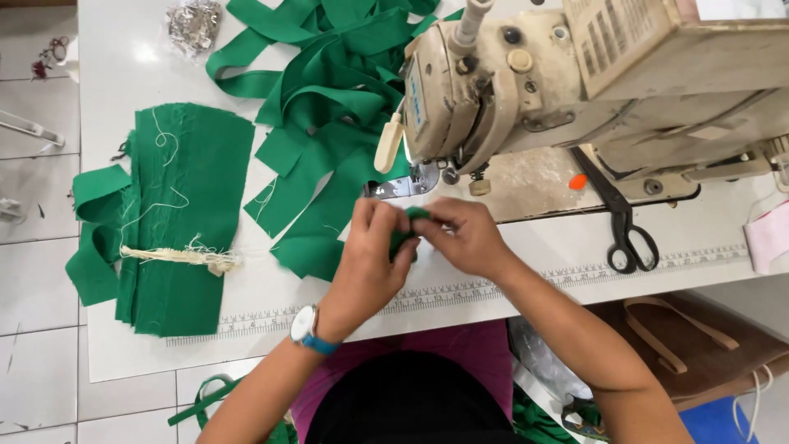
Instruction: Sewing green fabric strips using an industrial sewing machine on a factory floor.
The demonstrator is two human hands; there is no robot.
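While both hands pinch a green strip (pixel 408 230), white table (pixel 164 74) bears scissors (pixel 626 234).

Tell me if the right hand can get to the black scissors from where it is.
Probably yes: the black scissors lie on bare table just beside the right hand, nothing between. But it pinches the green strip with the left hand.

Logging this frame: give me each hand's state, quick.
Left hand: closed, fingers pinching the green fabric strip.
Right hand: closed, pinching the same strip.
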